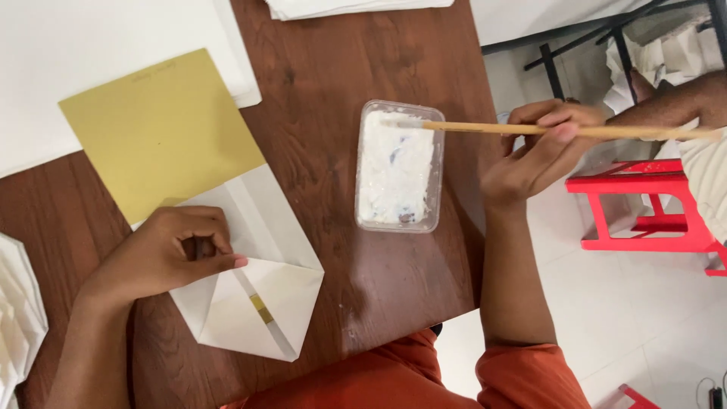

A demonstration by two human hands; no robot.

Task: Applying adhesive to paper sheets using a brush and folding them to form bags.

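My left hand presses down on a folded paper piece, gold on one side and white on the other, lying on the brown wooden table. Its lower end is folded into white triangular flaps. My right hand grips a long wooden stick whose tip rests in a clear plastic tub of white paste. The tub stands on the table to the right of the paper.
White sheets lie at the table's far left, more at the top edge. Folded white paper sits at the left edge. A red stool stands on the tiled floor at right, beside another person's arm.
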